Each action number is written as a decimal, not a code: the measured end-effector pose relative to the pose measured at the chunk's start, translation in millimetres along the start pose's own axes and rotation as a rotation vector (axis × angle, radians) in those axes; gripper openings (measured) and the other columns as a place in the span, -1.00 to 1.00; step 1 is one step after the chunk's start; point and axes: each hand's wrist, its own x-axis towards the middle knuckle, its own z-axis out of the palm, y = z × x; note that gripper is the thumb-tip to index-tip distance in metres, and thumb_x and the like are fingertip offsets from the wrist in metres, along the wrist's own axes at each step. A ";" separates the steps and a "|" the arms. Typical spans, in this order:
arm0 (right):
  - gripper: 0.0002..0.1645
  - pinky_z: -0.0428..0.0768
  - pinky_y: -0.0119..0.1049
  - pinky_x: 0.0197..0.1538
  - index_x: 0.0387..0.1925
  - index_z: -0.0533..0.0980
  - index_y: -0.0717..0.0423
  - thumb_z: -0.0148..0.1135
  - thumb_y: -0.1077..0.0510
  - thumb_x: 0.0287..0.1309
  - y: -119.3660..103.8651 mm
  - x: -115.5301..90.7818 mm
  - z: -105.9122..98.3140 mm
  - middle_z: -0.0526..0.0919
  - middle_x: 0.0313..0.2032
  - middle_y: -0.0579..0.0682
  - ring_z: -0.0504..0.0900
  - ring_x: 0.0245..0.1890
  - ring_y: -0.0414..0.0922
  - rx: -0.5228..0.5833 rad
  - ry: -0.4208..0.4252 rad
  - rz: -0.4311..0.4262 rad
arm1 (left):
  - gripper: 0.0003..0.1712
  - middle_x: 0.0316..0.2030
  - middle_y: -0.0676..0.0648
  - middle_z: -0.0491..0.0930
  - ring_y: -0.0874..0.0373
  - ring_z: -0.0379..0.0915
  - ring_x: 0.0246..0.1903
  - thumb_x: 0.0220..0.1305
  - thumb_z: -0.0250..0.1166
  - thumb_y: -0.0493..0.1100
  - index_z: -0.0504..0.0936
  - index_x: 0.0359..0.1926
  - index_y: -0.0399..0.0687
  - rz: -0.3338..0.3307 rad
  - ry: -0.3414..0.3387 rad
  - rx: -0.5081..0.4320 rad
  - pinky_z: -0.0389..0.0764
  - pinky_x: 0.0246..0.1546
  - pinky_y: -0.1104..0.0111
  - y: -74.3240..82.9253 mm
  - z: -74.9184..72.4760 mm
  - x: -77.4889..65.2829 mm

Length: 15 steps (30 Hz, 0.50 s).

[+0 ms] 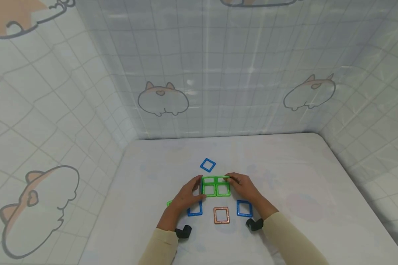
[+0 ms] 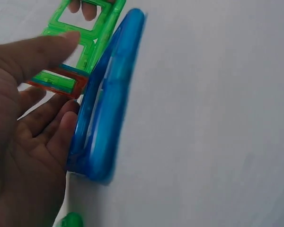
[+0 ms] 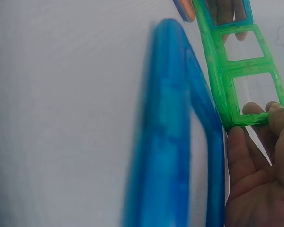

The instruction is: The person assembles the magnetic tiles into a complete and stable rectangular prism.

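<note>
Green square magnetic tiles [image 1: 216, 184], joined in two rows with one row at an angle to the other, stand between my hands. My left hand [image 1: 187, 193] grips their left end, thumb on the near side. A tile with blue and reddish edging [image 2: 78, 85] shows under that thumb. At the right end, my right hand [image 1: 244, 186] pinches the edge of a green tile [image 3: 253, 118] between thumb and fingers. A blue square tile [image 2: 109, 127] looms close in the left wrist view. Another blue tile [image 3: 165, 127] fills the foreground of the right wrist view.
On the white tabletop [image 1: 285, 165] lie an orange square tile [image 1: 221, 222] in front and a blue tile [image 1: 203, 162] behind. Part of a green tile [image 1: 169, 203] shows by my left wrist. Black wrist mounts [image 1: 184, 232] sit below both hands. A patterned curtain [image 1: 219, 103] surrounds the table.
</note>
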 end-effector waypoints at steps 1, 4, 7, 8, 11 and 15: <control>-0.74 0.48 0.01 0.32 0.05 0.65 -0.12 0.16 0.05 0.42 0.2 0.1 -0.6 0.70 0.05 -0.16 0.56 0.24 -0.06 0.002 -0.002 0.005 | 0.01 0.43 0.02 0.32 0.04 0.25 0.41 0.15 0.47 0.10 0.14 0.54 0.22 0.000 0.002 0.014 0.32 0.41 0.09 1.8 -0.5 0.9; -0.73 0.48 0.00 0.32 0.05 0.65 -0.11 0.14 0.06 0.44 0.6 0.3 -2.3 0.70 0.05 -0.16 0.56 0.24 -0.07 0.007 -0.005 0.009 | 0.02 0.45 0.03 0.29 0.02 0.13 0.47 0.14 0.46 0.17 0.14 0.53 0.24 0.020 0.019 0.064 0.24 0.43 0.01 9.9 -3.0 4.1; -0.74 0.49 0.00 0.31 0.04 0.65 -0.12 0.14 0.06 0.44 1.2 1.1 -2.9 0.70 0.04 -0.17 0.56 0.23 -0.08 0.001 0.006 0.003 | -0.04 0.45 0.02 0.28 -0.01 0.08 0.49 0.17 0.42 0.21 0.20 0.51 0.20 0.065 0.038 0.137 0.22 0.44 -0.04 20.0 -6.5 10.7; -0.74 0.50 0.00 0.31 0.04 0.65 -0.12 0.14 0.06 0.44 1.5 1.5 -2.8 0.70 0.03 -0.17 0.57 0.23 -0.08 -0.002 0.011 -0.002 | -0.07 0.45 0.00 0.29 -0.03 0.09 0.48 0.18 0.41 0.21 0.23 0.49 0.17 0.090 0.043 0.159 0.23 0.43 -0.05 23.8 -8.2 13.3; -0.74 0.51 -0.01 0.30 0.04 0.65 -0.12 0.14 0.06 0.44 2.2 2.0 -1.7 0.71 0.03 -0.17 0.57 0.22 -0.08 0.001 0.017 -0.015 | -0.15 0.43 -0.05 0.31 -0.06 0.15 0.45 0.23 0.37 0.21 0.30 0.46 0.09 0.155 0.036 0.236 0.28 0.40 -0.04 34.0 -13.2 21.7; -0.72 0.51 -0.01 0.30 0.07 0.64 -0.12 0.14 0.05 0.44 4.8 0.7 0.3 0.71 0.03 -0.20 0.58 0.22 -0.09 0.012 -0.010 -0.020 | -0.23 0.39 -0.05 0.38 -0.04 0.23 0.41 0.27 0.34 0.20 0.38 0.41 0.04 0.199 -0.006 0.312 0.34 0.38 0.01 46.2 -17.7 29.6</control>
